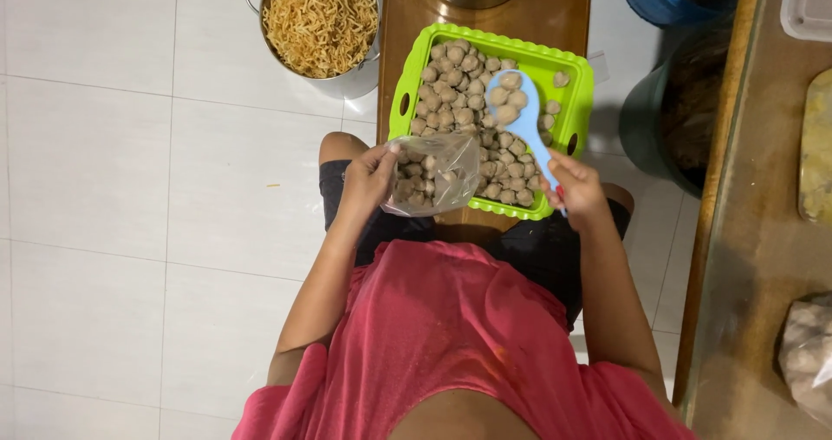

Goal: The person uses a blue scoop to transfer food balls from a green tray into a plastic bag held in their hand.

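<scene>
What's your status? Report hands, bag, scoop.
Left hand holds clear bag open. Right hand holds blue scoop, loaded with meatballs, over green tray. Nothing between.

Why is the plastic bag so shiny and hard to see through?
Head view: light glares off the clear bag in the left hand, hazing the meatballs inside; the tray and blue spoon in the right hand look sharp; the right-side counter lies dim.
</scene>
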